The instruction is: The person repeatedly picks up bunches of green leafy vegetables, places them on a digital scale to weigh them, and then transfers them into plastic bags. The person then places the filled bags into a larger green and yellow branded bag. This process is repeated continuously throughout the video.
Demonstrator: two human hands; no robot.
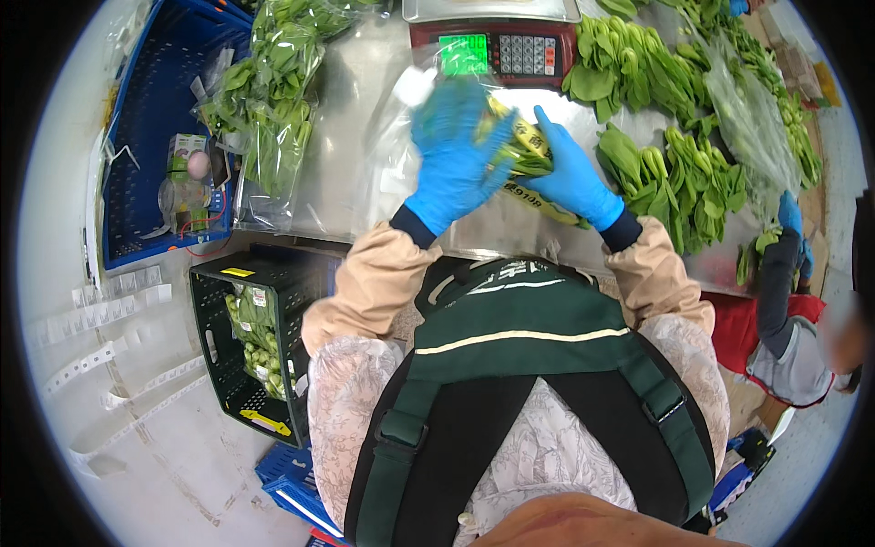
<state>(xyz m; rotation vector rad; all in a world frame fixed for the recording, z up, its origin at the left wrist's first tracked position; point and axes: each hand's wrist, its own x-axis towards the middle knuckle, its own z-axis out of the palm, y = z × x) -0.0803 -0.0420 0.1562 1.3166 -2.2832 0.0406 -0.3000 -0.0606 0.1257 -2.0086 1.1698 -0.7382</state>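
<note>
My left hand [451, 154], in a blue glove, is blurred by motion over a bunch of leafy greens [536, 164]. Its fingers are spread, and a clear plastic bag [393, 147] lies around and beside it. From the other side my right hand [577, 174], gloved the same way, holds the bunch with its thumb raised and its fingers partly hidden beneath. Yellow printed tape [532, 139] runs across the greens and bears writing. Just beyond my hands stands a maroon digital scale [493, 75] with a lit green display and a keypad.
Loose bok choy [673, 181] covers the right of the metal table [345, 116]; bagged greens [277, 123] lie left. A blue crate [147, 89] stands at far left. Below it, a black crate [205, 321] contains bagged vegetables. A co-worker's gloved hand [790, 212] is at right.
</note>
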